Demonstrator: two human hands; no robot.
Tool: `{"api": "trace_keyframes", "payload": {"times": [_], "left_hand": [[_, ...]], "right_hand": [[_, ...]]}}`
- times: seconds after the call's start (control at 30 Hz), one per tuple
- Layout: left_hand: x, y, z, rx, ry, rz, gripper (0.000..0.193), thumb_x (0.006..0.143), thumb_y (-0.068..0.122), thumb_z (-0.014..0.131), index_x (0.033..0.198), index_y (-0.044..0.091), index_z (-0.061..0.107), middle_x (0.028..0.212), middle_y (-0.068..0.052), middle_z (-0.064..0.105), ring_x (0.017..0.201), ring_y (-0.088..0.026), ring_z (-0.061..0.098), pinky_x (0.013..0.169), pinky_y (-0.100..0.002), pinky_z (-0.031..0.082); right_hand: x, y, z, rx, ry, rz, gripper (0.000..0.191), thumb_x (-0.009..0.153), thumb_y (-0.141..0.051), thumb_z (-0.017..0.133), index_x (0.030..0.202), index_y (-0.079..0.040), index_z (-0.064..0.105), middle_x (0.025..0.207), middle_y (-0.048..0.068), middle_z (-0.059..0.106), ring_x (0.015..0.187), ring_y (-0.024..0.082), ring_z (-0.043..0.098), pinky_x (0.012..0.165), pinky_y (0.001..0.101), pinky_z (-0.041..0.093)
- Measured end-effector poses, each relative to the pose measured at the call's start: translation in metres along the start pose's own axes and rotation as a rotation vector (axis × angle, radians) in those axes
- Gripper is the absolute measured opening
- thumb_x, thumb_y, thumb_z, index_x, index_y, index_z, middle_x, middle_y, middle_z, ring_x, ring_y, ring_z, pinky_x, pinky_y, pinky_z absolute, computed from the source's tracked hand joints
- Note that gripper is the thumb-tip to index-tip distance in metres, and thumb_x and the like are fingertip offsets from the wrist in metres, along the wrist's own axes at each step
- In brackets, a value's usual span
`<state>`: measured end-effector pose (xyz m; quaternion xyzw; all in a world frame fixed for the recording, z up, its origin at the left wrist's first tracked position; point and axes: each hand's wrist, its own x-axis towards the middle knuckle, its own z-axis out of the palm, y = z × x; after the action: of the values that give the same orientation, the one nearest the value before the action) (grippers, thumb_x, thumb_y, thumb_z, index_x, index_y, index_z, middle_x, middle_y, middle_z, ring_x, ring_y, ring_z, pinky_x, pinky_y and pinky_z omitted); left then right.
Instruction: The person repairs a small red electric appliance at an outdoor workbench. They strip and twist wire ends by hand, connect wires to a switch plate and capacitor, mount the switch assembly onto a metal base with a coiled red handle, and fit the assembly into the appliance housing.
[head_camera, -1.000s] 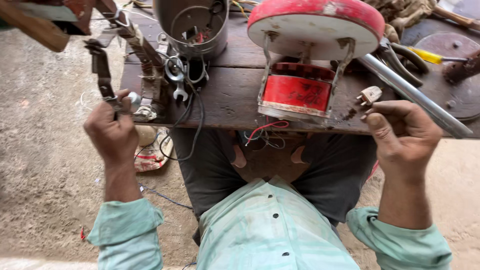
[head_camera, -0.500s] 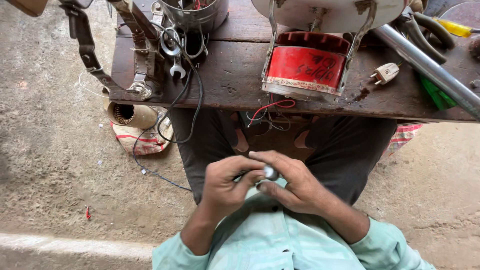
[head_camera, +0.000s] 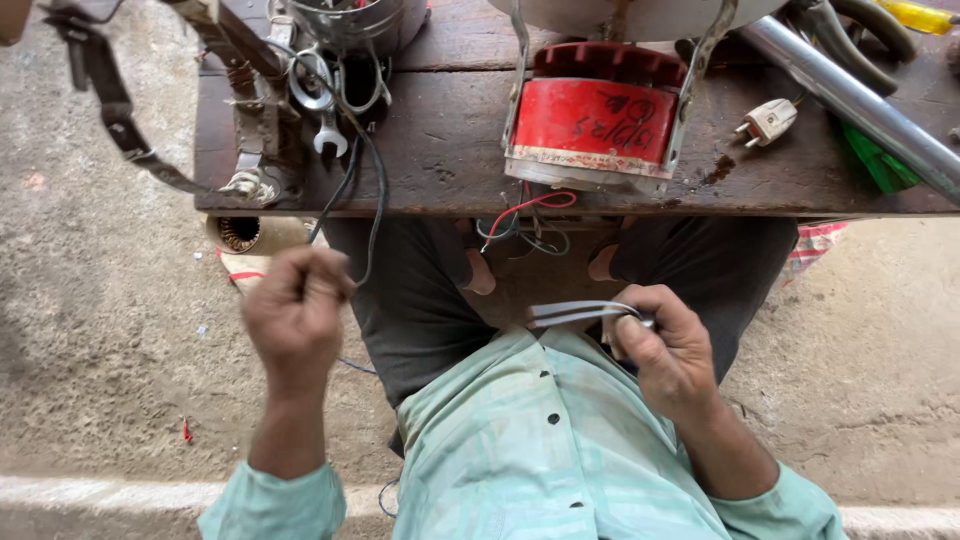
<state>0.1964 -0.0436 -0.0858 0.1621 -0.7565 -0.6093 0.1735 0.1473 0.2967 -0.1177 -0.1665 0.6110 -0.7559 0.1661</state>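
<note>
My right hand (head_camera: 668, 352) is closed on a thin grey folded strip (head_camera: 575, 314) that sticks out to the left, just above my lap. My left hand (head_camera: 297, 318) is raised in a tight fist at the left, below the bench edge. A black cable (head_camera: 372, 205) hangs down beside that fist, and nothing shows inside it. A red round motor (head_camera: 592, 120) in a metal frame sits on the dark wooden bench (head_camera: 440, 150) in front of me, with red and dark wires (head_camera: 525, 215) dangling from under it.
On the bench lie a white plug (head_camera: 768, 122), a metal pipe (head_camera: 850, 95), a spanner (head_camera: 328, 132) and a metal tin (head_camera: 350, 20). A dark strap (head_camera: 110, 100) hangs off the left corner. A small wound coil (head_camera: 240, 235) lies on the concrete ground below.
Both hands were together at my lap on a small roll. They have since moved apart: the left rose as a fist, and the right now holds the grey strip.
</note>
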Motion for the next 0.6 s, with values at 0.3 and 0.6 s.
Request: {"api": "trace_keyframes", "payload": {"times": [0.3, 0.6], "left_hand": [[-0.068, -0.001, 0.108, -0.635, -0.319, -0.245, 0.028, 0.103, 0.009, 0.069, 0.129, -0.002, 0.070, 0.105, -0.002, 0.068, 0.089, -0.007, 0.061, 0.077, -0.022, 0.051], [-0.047, 0.004, 0.106, -0.782, -0.255, -0.367, 0.022, 0.101, 0.007, 0.065, 0.120, -0.001, 0.071, 0.100, -0.006, 0.076, 0.083, -0.009, 0.065, 0.069, -0.024, 0.052]], "right_hand": [[0.027, 0.000, 0.033, -0.730, -0.111, -0.362, 0.035, 0.093, -0.019, 0.077, 0.117, -0.007, 0.055, 0.096, 0.009, 0.066, 0.083, 0.024, 0.064, 0.073, 0.0364, 0.052], [0.041, -0.011, 0.042, -0.897, -0.274, -0.258, 0.045, 0.077, -0.023, 0.084, 0.111, -0.006, 0.061, 0.101, 0.012, 0.067, 0.093, 0.034, 0.066, 0.083, 0.0454, 0.050]]}}
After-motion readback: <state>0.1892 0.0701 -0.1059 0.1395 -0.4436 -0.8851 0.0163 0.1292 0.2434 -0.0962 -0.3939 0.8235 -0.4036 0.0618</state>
